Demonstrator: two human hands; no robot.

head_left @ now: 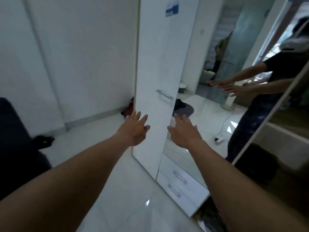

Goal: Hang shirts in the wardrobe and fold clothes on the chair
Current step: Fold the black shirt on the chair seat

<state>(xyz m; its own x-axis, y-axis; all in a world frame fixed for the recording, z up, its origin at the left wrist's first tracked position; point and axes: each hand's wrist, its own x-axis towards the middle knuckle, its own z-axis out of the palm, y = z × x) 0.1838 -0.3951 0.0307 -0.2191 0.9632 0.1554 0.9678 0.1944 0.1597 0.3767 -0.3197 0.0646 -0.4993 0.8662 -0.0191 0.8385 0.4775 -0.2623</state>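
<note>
Both hands reach forward, palms down, fingers spread and slack, holding nothing. The left hand (135,128) lies over the left edge of the wardrobe's white door (153,64). The right hand (184,131) lies over the seam between that door and the mirror door (225,67). I cannot tell whether either hand touches the wardrobe. A metal handle (164,96) sits above the hands, and two drawers (178,180) sit below them. The dark chair (15,139) stands well off to the left, with a dark garment (44,140) on the white floor (117,190) beside it. A red and dark heap of clothes (128,110) lies at the wall behind the wardrobe's left edge.
</note>
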